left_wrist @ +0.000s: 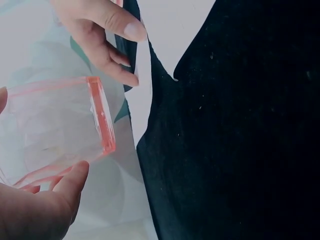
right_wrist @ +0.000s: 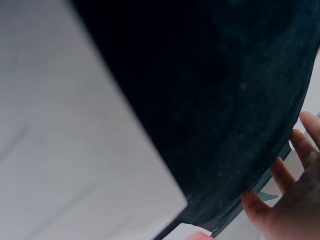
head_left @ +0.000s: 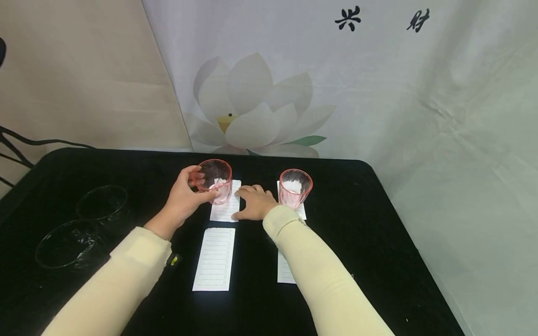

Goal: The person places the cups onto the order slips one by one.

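Note:
My left hand (head_left: 183, 198) grips a clear glass cup with a pink rim (head_left: 214, 184), fingers and thumb around its side. In the left wrist view the cup (left_wrist: 55, 125) shows a thick pink base, clear of the table. Beneath it in the head view lies a lined paper slip (head_left: 224, 212). My right hand (head_left: 257, 204) is at this slip's right edge, its fingers spread and holding nothing; the right wrist view shows the same hand (right_wrist: 295, 195) with fingers apart. A second pink-rimmed cup (head_left: 295, 186) stands on another slip (head_left: 301, 213), right of my right hand.
Nearer to me lie two more lined slips, a left one (head_left: 213, 259) and a right one (head_left: 286, 269) partly under my right sleeve. Two clear, dark-looking round glass vessels stand on the black table's left, one behind (head_left: 102, 218) the other. A white curtain (head_left: 378, 93) hangs behind the table.

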A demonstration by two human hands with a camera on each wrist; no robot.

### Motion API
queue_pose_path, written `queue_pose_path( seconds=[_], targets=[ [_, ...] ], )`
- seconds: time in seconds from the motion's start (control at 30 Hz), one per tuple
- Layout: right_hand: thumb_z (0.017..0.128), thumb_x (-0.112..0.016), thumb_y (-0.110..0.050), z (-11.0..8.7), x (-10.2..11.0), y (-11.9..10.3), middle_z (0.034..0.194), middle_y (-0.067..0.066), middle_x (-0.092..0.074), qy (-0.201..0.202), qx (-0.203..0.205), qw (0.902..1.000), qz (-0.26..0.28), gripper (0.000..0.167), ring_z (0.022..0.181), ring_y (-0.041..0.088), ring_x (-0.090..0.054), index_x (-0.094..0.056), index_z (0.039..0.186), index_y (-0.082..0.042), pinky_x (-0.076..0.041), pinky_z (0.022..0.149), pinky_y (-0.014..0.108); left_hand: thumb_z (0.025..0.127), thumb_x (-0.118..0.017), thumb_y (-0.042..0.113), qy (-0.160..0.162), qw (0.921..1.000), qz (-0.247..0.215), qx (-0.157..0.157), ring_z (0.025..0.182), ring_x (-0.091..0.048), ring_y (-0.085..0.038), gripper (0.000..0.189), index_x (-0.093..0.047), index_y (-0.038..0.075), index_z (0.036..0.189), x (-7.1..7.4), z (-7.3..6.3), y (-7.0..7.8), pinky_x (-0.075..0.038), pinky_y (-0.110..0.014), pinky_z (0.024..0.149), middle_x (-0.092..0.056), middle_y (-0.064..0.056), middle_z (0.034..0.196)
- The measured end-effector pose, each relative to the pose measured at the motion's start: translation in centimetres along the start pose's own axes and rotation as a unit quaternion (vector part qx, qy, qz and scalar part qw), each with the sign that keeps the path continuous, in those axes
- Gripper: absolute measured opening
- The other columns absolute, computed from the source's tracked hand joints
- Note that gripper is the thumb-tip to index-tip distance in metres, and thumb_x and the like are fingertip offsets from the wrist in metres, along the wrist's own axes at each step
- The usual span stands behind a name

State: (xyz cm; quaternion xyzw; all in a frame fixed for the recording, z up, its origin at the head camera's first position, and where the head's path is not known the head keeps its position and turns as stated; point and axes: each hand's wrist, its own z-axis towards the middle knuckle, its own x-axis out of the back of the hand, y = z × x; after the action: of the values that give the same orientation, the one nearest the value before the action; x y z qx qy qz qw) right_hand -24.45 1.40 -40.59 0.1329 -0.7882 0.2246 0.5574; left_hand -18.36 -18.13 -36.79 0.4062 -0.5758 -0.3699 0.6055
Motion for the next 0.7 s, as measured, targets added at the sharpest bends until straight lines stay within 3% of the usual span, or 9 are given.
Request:
queue_pose_path(
  seconds=[0.7],
  targets=[
    [0.082, -0.065, -0.057, -0.1, -0.1, 0.2, 0.155, -0.005, -0.032, 0.002, 0.002, 1.0000, 0.003, 0.076, 0.140, 0.022, -0.026, -0.041, 0.147, -0.026, -0.031, 0.110, 0.049, 0.084, -0.075, 0.013, -0.030, 0.9993, -0.016, 0.015, 0.132, -0.036, -0.040, 0.085, -0.021, -0.001, 0.147, -1.3, 0.8, -0.7, -0.039, -0.053, 0.107, -0.037, -0.024, 0.141]
  ],
)
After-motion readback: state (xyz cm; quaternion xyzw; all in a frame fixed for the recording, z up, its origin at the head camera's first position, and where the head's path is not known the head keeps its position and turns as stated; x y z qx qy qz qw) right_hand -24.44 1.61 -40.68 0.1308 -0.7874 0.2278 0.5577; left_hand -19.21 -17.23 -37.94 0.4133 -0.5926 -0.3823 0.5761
